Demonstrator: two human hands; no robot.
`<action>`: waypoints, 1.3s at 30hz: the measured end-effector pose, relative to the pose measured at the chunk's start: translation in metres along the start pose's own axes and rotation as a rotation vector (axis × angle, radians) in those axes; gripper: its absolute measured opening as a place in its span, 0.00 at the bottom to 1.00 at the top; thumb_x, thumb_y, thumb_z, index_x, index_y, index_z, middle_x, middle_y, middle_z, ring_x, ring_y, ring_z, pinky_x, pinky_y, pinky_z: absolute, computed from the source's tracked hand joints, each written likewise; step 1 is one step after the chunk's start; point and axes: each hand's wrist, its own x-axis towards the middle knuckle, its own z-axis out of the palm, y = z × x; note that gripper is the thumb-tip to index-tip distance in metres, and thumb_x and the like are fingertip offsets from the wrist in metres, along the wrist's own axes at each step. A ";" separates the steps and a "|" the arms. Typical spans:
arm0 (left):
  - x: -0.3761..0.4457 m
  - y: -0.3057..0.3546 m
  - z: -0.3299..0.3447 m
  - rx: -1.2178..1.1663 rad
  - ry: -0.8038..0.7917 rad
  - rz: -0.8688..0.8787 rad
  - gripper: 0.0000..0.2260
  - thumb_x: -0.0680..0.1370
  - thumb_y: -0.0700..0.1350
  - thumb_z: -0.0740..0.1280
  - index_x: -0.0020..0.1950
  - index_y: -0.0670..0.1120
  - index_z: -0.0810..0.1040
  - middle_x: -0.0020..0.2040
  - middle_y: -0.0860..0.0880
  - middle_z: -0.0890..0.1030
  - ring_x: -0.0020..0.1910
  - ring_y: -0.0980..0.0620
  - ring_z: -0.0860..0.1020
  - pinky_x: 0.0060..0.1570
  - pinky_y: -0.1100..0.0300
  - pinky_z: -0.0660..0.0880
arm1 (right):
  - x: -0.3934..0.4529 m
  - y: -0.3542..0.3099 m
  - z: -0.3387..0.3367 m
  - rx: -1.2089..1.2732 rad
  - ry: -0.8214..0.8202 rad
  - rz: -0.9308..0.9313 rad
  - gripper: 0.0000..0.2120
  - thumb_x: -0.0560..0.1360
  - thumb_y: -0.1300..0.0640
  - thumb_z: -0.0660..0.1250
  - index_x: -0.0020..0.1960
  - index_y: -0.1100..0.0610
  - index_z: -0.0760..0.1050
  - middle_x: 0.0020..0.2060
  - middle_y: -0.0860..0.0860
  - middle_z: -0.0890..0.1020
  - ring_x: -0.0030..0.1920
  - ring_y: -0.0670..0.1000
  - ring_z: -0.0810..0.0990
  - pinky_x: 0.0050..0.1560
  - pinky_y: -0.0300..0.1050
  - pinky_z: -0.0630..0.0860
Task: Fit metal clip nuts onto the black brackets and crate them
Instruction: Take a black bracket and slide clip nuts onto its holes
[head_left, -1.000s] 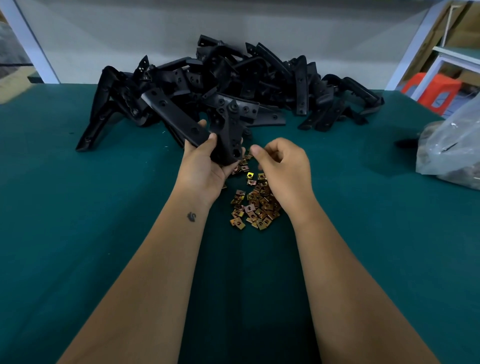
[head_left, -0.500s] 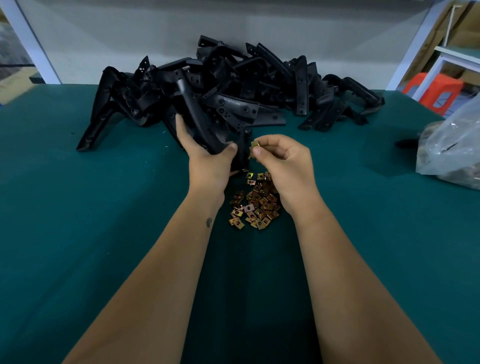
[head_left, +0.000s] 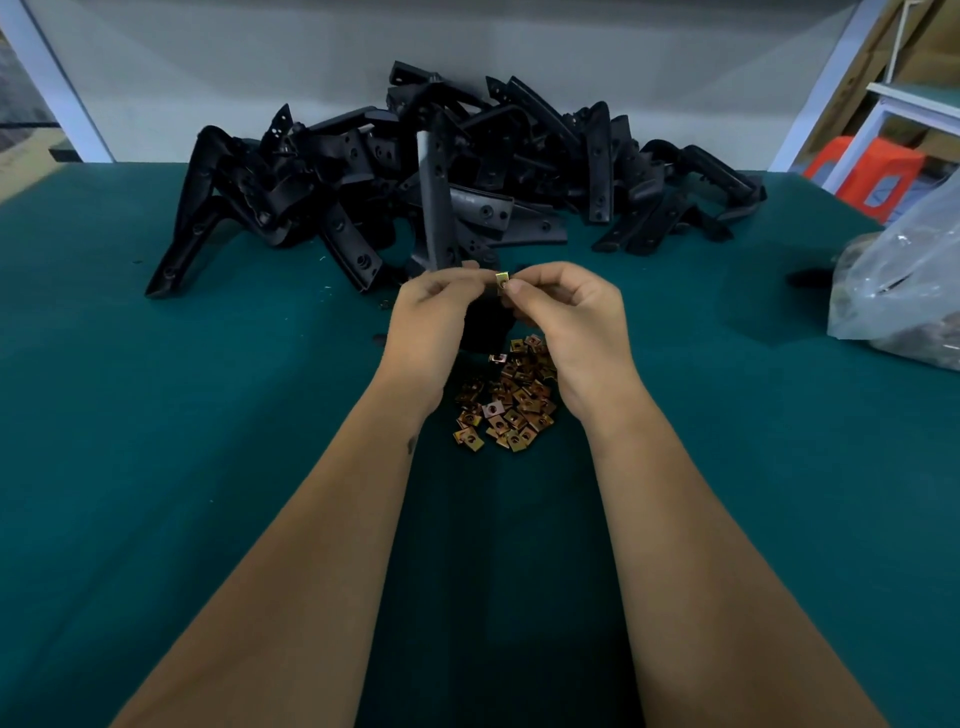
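The left part of the surface is bare green cloth, with open room from the near edge up to the pile of brackets. That pile lies along the far edge, just in front of a pale wall: black, matte, long angled pieces with round holes, tangled over one another.

In the middle, the left hand has its fingers curled round one bracket, which stands nearly upright, its flat strip catching a little light near the top. Just to its right, the right hand pinches a small brass-coloured clip nut between thumb and fingertips, held against the lower end of that bracket, where the two hands almost touch. Below the hands, between the wrists, a loose heap of clip nuts lies on the cloth: small, square, shiny, each with a hole in the middle.

To the right there is more bare cloth, then a crinkled clear plastic bag at the right edge of the surface. Behind it stand a red plastic stool and a white frame.
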 end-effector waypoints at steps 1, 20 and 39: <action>-0.001 0.000 0.000 0.002 -0.022 0.015 0.15 0.80 0.40 0.66 0.39 0.54 0.86 0.42 0.58 0.85 0.45 0.61 0.82 0.48 0.64 0.78 | 0.000 0.000 0.000 -0.007 -0.006 -0.002 0.07 0.73 0.66 0.71 0.42 0.55 0.82 0.37 0.49 0.85 0.42 0.46 0.83 0.46 0.37 0.78; 0.006 0.000 -0.018 -0.178 0.135 -0.068 0.08 0.81 0.45 0.67 0.44 0.48 0.83 0.40 0.52 0.85 0.39 0.55 0.83 0.40 0.57 0.80 | 0.007 0.003 -0.010 0.055 0.354 0.019 0.07 0.79 0.66 0.65 0.45 0.55 0.77 0.37 0.49 0.81 0.35 0.42 0.77 0.45 0.39 0.77; 0.001 0.001 -0.003 -0.456 0.025 -0.194 0.09 0.78 0.44 0.69 0.39 0.52 0.84 0.38 0.53 0.84 0.33 0.58 0.80 0.36 0.61 0.78 | -0.002 -0.001 0.004 0.293 0.125 0.088 0.08 0.76 0.68 0.68 0.48 0.58 0.82 0.38 0.53 0.81 0.38 0.47 0.80 0.45 0.43 0.80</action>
